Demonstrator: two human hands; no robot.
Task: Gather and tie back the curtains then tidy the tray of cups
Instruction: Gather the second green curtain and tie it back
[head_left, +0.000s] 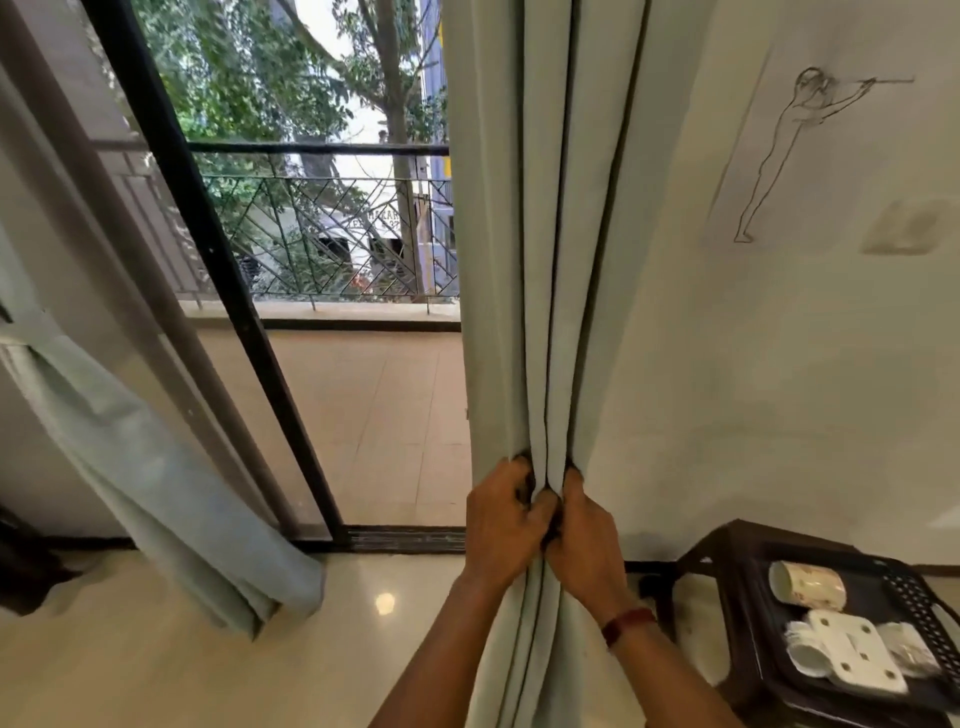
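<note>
I have both hands on the right curtain, which hangs down the centre of the frame just right of the black door frame. My left hand and right hand sit low in the middle, touching each other. Each grip is closed tight on a bunch of folds, so the pleats are pinched together between them. Above my knuckles the cloth runs in long straight pleats; below my wrists it falls loose.

To do this step well, I judge that I should draw in the outermost folds on either side so none hang free. The pleats should stack evenly, not crumple. Then I pass the whole bundle into one grip, which frees the other for the tie. I cannot see a tie-back for this curtain; it may be hidden behind the cloth or beside the wall at right, so I should look before letting go.

The left curtain, at the lower left, is already cinched by a band at the far left edge. That gives me a height to match.

The tray waits at the lower right on a dark bench. In it a floral cup lies on its side, and white cups lie jumbled around a white square piece. That tidying is not yet begun.
</note>
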